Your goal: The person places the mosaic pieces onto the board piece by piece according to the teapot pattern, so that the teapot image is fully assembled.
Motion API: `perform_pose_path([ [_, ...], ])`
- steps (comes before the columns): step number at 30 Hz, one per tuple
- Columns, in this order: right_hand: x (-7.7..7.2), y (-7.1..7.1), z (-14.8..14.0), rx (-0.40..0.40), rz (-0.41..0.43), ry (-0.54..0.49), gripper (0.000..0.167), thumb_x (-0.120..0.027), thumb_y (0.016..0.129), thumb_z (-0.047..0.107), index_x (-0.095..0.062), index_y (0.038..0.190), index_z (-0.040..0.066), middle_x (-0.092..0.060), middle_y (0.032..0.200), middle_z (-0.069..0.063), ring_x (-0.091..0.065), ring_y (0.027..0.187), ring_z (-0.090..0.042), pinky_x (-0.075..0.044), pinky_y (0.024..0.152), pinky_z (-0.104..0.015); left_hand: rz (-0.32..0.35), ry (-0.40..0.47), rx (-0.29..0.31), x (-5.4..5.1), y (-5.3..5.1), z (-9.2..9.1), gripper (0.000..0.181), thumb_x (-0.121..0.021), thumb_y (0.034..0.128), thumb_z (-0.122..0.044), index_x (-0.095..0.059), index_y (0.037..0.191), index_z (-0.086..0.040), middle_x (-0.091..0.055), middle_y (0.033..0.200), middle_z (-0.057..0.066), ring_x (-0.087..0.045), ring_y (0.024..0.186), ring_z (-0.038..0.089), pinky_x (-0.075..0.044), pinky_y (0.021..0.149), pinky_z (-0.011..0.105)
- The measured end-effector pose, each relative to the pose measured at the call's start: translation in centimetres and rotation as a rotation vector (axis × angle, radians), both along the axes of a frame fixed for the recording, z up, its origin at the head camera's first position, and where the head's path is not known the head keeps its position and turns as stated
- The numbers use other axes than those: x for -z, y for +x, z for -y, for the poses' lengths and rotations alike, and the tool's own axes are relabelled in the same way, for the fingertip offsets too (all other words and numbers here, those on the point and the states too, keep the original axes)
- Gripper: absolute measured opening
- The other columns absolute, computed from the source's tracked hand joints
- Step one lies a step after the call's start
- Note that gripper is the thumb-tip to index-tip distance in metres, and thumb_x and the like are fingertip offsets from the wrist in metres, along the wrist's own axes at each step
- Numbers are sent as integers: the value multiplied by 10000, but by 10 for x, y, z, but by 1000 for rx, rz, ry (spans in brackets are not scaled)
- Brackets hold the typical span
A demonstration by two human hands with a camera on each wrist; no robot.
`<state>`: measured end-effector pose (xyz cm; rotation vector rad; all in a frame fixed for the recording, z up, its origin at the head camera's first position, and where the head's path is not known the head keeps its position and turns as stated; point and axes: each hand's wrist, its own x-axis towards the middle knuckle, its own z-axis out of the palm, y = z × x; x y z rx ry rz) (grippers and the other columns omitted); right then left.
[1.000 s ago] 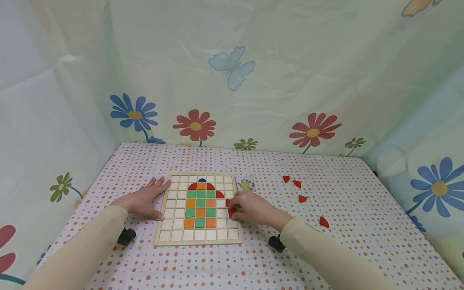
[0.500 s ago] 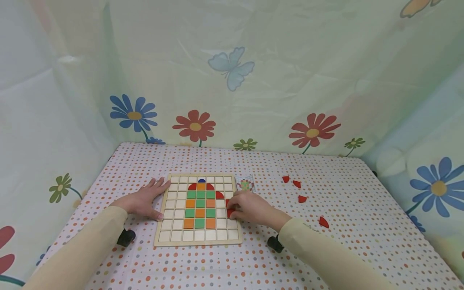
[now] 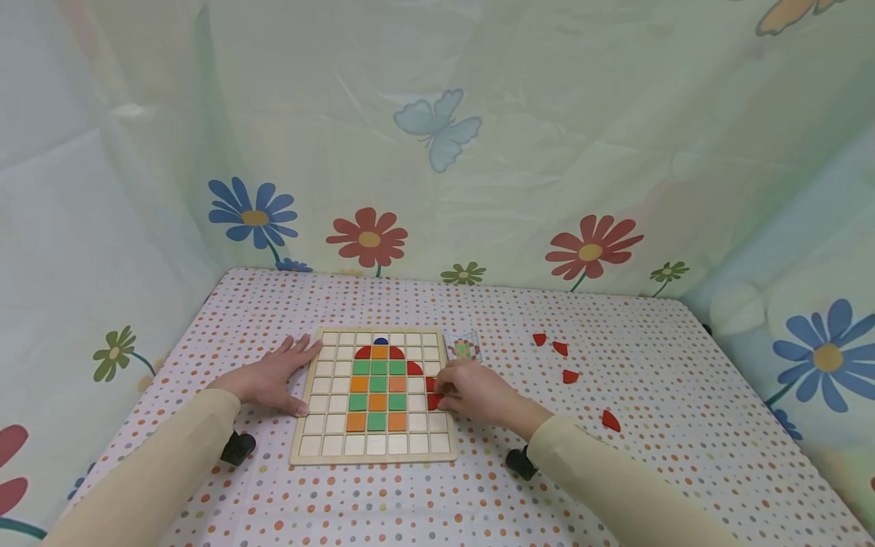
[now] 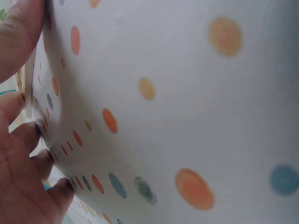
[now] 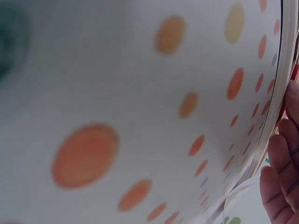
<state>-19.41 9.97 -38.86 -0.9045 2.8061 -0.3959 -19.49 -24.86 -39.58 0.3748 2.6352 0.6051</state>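
Observation:
A wooden grid board [image 3: 372, 458] lies on the table, with green and orange square tiles, red quarter-circle tiles and a blue half-circle tile [image 3: 380, 341] in its cells. At its right side my right hand [image 3: 477, 390] has curled fingertips and thumb on a red quarter-circle tile [image 3: 434, 403] in the right column. Another red tile [image 3: 430, 384] sits just above it, partly covered by the fingers. My left hand [image 3: 268, 376] lies with spread fingers on the cloth, fingertips and thumb at the board's left edge. In the left wrist view, that hand's fingers [image 4: 41, 163] touch the dotted cloth.
A small pattern card [image 3: 464, 347] lies by the board's upper right corner, partly under the right hand. Several loose red quarter-circle tiles, among them one nearest the front [image 3: 611, 420], lie to the right on the dotted tablecloth [image 3: 383, 501]. Printed curtains surround the table.
The red quarter-circle tile under my right hand has shifted slightly left and now lies squarer in its cell. My right fingertips have moved a little to the right. The left hand stays put.

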Motion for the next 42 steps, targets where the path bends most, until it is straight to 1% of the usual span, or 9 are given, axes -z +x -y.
perform_pose_path([
  [6,0,-1,3,35,10,-8,96,-822,869,142,-752,929,113,-689,902,37,-555,800,-86,-524,715,-262,-7,7,7,-1,1,0,1155,-908,743,-289,-208,1626,-34,-71,1685,300,1,1542,554,-109,1198,754],
  [9,0,-1,3,44,25,-24,87,-819,869,123,-749,920,115,-682,885,42,-537,789,-92,-504,699,-255,-5,12,8,-2,1,0,1153,-908,744,-285,-209,1625,-33,-71,1684,302,1,1541,554,-109,1196,757],
  [14,1,0,3,48,43,-45,75,-811,869,105,-753,916,117,-666,882,45,-522,785,-100,-482,684,-246,-2,19,10,-2,2,0,1146,-906,746,-276,-211,1623,-27,-72,1683,306,1,1540,557,-101,1200,753],
  [24,1,1,3,53,27,-49,79,-817,864,103,-743,891,110,-663,851,44,-516,771,-99,-476,674,-238,-5,18,11,0,2,0,1138,-903,751,-274,-215,1622,-25,-78,1682,306,-4,1541,556,-106,1198,754],
  [29,0,2,1,53,47,-56,70,-804,873,93,-751,917,104,-685,900,31,-541,803,-102,-511,708,-260,-7,22,15,1,2,0,1139,-905,749,-273,-216,1620,-19,-81,1679,312,-8,1539,559,-101,1204,747],
  [33,-2,3,-5,70,49,-67,76,-766,894,63,-757,961,97,-703,939,24,-577,836,-88,-544,750,-275,-10,22,17,1,2,0,1138,-903,748,-274,-218,1618,-14,-82,1677,317,-10,1538,560,-98,1211,736],
  [36,-6,4,-13,106,48,-73,92,-745,907,50,-755,987,93,-705,937,22,-587,831,-80,-545,746,-270,-12,19,19,0,2,0,1142,-903,747,-276,-214,1619,-13,-81,1676,318,-9,1537,562,-96,1215,732],
  [38,-9,5,-22,139,53,-79,103,-747,908,52,-751,1003,92,-700,938,20,-590,833,-86,-542,748,-273,-13,17,18,0,2,0,1143,-903,747,-278,-212,1620,-16,-79,1677,316,-7,1538,560,-96,1213,734],
  [42,-15,7,-46,172,40,-95,144,-763,902,69,-743,1043,81,-698,961,20,-595,857,-97,-541,760,-282,-13,12,15,-1,2,0,1142,-903,749,-279,-213,1621,-22,-79,1679,312,-7,1539,557,-98,1209,740],
])
